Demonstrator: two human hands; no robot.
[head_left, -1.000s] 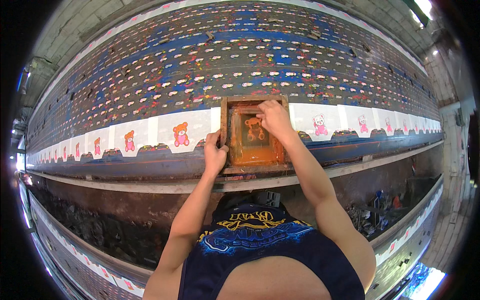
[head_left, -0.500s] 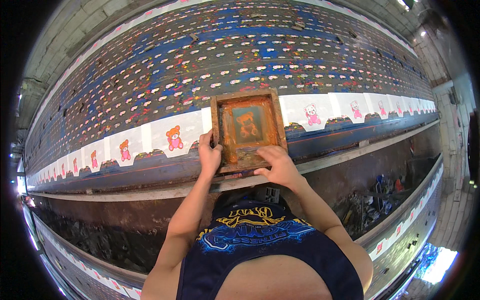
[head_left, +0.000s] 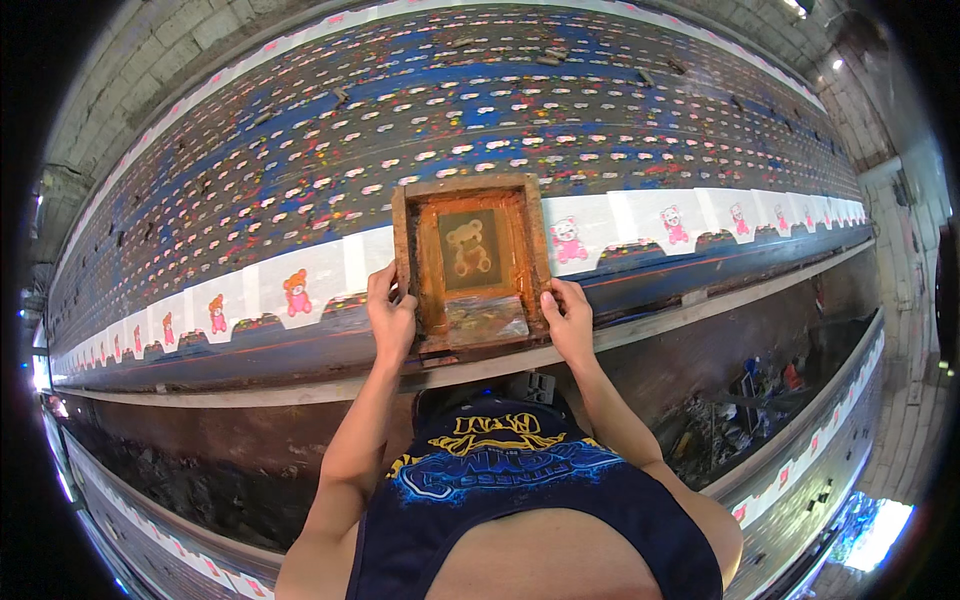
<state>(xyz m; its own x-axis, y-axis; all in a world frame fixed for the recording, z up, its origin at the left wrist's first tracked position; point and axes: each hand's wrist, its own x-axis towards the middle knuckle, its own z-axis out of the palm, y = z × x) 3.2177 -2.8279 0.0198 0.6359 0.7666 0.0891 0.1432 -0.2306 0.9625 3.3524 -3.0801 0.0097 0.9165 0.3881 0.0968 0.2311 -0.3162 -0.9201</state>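
Observation:
A wooden screen-printing frame (head_left: 533, 225) is held over the row of white printed pieces along the table's near edge. Orange ink coats its inside, around a mesh window (head_left: 474, 250) with a bear stencil. A flat, ink-smeared slab (head_left: 487, 320) lies within its near end. My left hand (head_left: 392, 315) is closed on the left side of the frame, and my right hand (head_left: 568, 318) grips the right side near the lower corner. Left of the frame, the white pieces carry bears with orange heads and pink bodies (head_left: 297, 293). To its right, the bears (head_left: 567, 240) have uncoloured heads.
The long dark table (head_left: 400, 120) stretches away beyond the pieces, covered in rows of small white marks and paint specks. A ledge (head_left: 640, 328) runs along its near side. Debris (head_left: 745, 405) lies low at the right. Another printed table (head_left: 810, 480) stands at the lower right.
My right hand has moved from the slab inside the frame to the frame's right side. The frame has shifted slightly right along the row. My left hand stays on its left side.

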